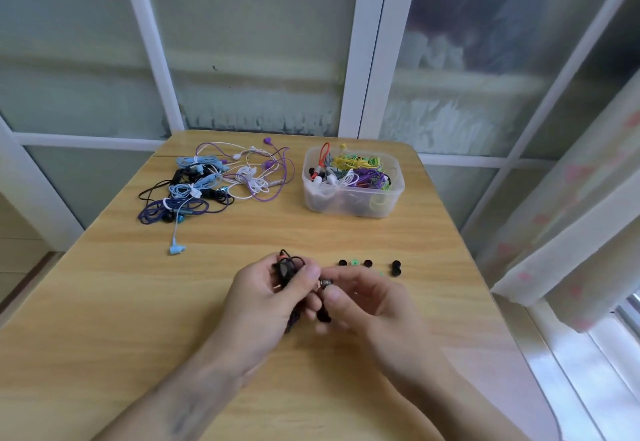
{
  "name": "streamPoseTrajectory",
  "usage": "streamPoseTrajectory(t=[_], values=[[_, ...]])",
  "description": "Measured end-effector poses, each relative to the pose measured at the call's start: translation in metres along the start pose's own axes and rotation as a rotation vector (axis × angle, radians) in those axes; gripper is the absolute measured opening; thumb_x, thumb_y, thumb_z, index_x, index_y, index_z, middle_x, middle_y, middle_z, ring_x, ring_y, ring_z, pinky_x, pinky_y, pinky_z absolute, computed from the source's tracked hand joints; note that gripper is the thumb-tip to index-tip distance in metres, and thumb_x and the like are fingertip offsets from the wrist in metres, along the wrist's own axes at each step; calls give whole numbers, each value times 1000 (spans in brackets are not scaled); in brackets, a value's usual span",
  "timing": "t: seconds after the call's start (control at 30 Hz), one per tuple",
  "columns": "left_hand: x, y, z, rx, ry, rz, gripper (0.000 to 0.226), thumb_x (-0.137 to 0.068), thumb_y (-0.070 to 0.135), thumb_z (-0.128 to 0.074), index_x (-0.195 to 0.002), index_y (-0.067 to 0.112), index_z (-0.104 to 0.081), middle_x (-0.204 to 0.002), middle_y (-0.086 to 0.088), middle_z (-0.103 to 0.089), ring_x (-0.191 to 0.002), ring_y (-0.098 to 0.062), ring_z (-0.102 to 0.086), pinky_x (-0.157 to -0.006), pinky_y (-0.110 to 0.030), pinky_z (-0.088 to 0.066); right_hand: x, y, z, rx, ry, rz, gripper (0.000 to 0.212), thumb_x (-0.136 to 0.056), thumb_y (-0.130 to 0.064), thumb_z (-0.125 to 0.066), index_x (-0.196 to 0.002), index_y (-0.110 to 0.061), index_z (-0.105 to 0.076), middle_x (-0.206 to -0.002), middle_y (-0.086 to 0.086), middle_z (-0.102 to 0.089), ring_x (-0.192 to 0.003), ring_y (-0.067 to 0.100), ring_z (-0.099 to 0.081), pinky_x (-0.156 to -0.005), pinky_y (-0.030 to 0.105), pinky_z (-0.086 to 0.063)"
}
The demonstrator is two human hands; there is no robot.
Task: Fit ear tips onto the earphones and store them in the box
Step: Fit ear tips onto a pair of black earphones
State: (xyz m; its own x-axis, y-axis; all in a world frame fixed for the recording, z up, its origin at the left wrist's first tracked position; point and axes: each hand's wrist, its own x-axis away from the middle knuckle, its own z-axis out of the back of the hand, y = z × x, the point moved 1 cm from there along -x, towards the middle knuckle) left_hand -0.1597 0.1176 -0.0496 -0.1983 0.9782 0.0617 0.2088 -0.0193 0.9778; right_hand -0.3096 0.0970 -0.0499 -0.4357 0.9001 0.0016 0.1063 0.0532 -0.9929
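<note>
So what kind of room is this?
Probably a room at home, by a window: a small wooden table stands against frosted glass panels, with a flowery curtain hanging on the right.

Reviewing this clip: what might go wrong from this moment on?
The small black ear tip pinched in the right hand may slip while pushed onto the metal earbud. The loose black ear tips lie near the wooden table edge and may roll off. The left hand's bundled black cable may unravel.

Surface (104,319): light wood grain, beneath the hands.
Windows (259,59): frosted panes in white frames, beyond the hands.
Curtain (571,232): pale, faint pink pattern, right of the hands.
</note>
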Motion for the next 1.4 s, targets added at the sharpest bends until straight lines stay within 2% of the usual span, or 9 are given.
streamPoseTrajectory(t=[0.1,0.27,0.37,0.57,0.77,0.97,1.17,1.27,1.4], values=[[1,0,-1,42,-35,19,13,-86,7,-65,-95,-1,-66,-71,-17,-65,-60,-23,-60,-57,-26,-53,-1,1,6,-26,88,-66,16,-94,-9,-62,-108,-4,-69,-87,21,-69,-74,22,-68,-66,25,-55],[4,-1,-3,-109,-127,-14,14,-85,2,-68,-98,3,-68,-77,-16,-71,-65,-21,-67,-61,-28,-55,-5,0,10,-26,173,-53,22,-84,-13,-72,-102,1,-68,-82,16,-71,-63,22,-66,-60,27,-54],[5,-1,-2,-209,-128,-53,11,-85,3,-69,-95,0,-65,-71,-10,-69,-62,-22,-65,-59,-31,-54,-5,-3,12,-8,173,-37,33,-75,-20,-76,-94,5,-67,-76,13,-71,-59,23,-63,-58,27,-52],[10,4,-3,-339,-95,-165,8,-86,7,-69,-92,5,-64,-69,-10,-68,-56,-21,-63,-53,-34,-53,-1,-5,13,-41,125,-33,29,-79,-25,-74,-87,3,-71,-78,13,-72,-64,19,-62,-62,24,-51],[10,4,-3,-51,-8,138,13,-91,9,-61,-89,-4,-60,-66,-10,-64,-58,-23,-59,-48,-27,-47,0,-9,17,-56,21,-114,26,-73,-16,-75,-98,-5,-77,-96,19,-75,-94,29,-72,-95,38,-54],[12,5,1,-15,-85,326,13,-91,13,-60,-89,0,-61,-75,-13,-59,-58,-24,-54,-48,-29,-39,1,-11,18,259,97,-72,24,-66,-14,-89,-84,-10,-74,-85,8,-77,-79,24,-74,-84,49,-59],[13,6,2,-105,-62,315,21,-93,18,-57,-87,-1,-62,-72,-14,-62,-42,-18,-46,-44,-27,-29,1,-10,16,335,21,-19,13,-81,-1,-77,-88,-11,-74,-91,1,-78,-86,16,-75,-87,39,-58],[15,3,1,-105,-6,298,24,-94,24,-59,-81,5,-65,-72,-11,-65,-43,-17,-49,-42,-24,-35,0,-9,17,379,-1,29,16,-87,-2,-72,-94,-16,-72,-88,-2,-78,-83,12,-74,-84,33,-58],[17,1,-1,27,16,322,25,-94,27,-59,-85,6,-69,-74,-12,-66,-57,-21,-58,-50,-28,-43,0,-5,15,512,-12,184,19,-86,-9,-74,-92,-26,-80,-95,-15,-74,-98,9,-69,-84,29,-55]])
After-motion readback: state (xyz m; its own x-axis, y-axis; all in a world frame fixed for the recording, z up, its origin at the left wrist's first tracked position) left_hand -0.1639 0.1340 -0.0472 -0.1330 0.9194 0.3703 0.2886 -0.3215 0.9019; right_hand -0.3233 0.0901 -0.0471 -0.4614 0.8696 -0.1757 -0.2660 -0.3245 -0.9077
